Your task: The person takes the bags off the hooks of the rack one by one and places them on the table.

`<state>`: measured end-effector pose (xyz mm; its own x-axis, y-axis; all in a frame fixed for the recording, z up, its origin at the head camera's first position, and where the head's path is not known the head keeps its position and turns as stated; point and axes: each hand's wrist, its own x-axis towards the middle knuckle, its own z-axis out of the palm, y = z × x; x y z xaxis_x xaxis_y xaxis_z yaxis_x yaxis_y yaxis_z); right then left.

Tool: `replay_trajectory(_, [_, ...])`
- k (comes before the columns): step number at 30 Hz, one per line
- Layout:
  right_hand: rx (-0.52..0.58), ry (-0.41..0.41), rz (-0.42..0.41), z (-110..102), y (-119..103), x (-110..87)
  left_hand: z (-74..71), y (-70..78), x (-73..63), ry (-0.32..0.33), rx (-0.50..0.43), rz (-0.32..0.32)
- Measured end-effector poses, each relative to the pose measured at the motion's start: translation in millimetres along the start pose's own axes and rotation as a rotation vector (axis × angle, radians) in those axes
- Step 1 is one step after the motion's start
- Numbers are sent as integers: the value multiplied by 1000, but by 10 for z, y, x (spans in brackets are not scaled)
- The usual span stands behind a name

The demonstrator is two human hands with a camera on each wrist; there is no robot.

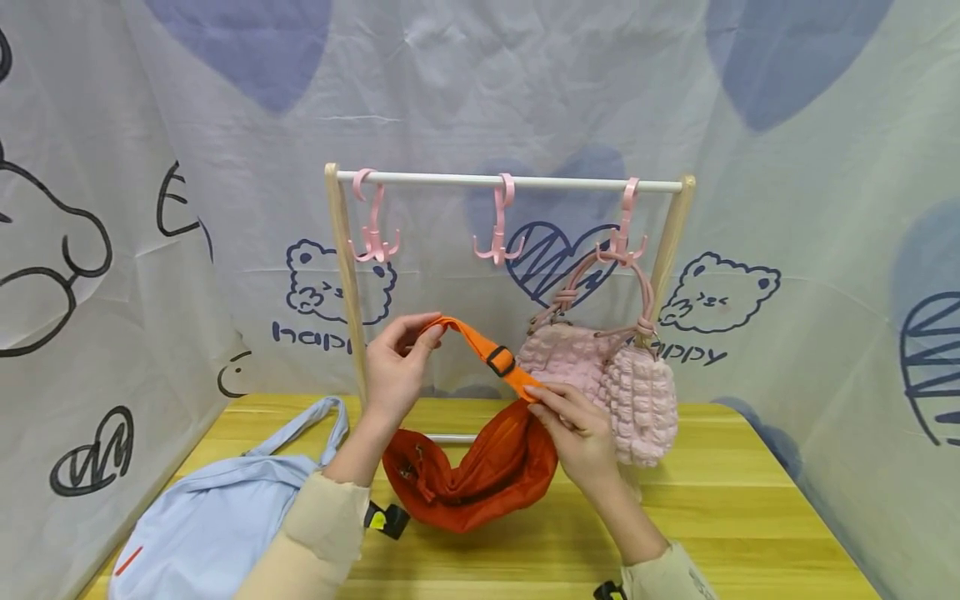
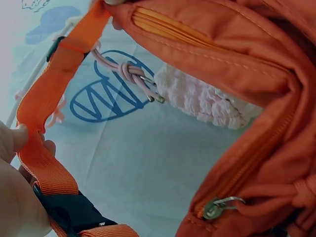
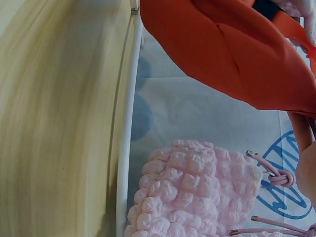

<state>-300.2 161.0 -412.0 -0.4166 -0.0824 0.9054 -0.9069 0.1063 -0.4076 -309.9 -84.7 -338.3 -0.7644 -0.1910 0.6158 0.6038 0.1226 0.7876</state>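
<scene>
An orange-red waist bag [image 1: 480,471] hangs above the table from its bright orange strap [image 1: 472,335], which carries a black slider [image 1: 501,361]. My left hand [image 1: 397,367] pinches the strap at its upper left. The right hand [image 1: 573,425] pinches it lower down, where it meets the bag's right end. A black buckle [image 2: 74,210] shows just below the left hand in the left wrist view, near the bag's zipper pull [image 2: 215,207]. Behind the right hand, a puffy pink handbag [image 1: 645,400] hangs by its handle from the right pink hook [image 1: 622,242].
A rack with a white bar [image 1: 435,178] and wooden posts stands behind the hands. Pink hooks hang at its left [image 1: 375,237] and middle [image 1: 498,237]. A light blue bag [image 1: 217,517] lies on the wooden table [image 1: 735,492] at left. Printed cloth surrounds the table.
</scene>
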Motion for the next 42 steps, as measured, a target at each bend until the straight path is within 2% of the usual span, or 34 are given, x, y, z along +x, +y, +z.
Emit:
replay_trajectory(10, [60,68,112,-68,-31,18,-95,-117,-45,-79,44,-22])
replay_trajectory(16, [63,104,146,-112,-38,35,-146,-176,-66,-147,75,-49])
replay_trajectory(22, [32,185,207,-119,-69,74,-197,-230,-98,-225,118,-65])
replay_trajectory(32, [70,296,283,-106,-105,114,-273,-355,-155,-362,172,-63])
replay_trajectory(36, [96,311,299,-100,-95,119,-319,-402,-186,-375,159,-71])
replay_trajectory(42, [146,332,277,-98,-84,116,-407,-457,-266,-354,106,-102])
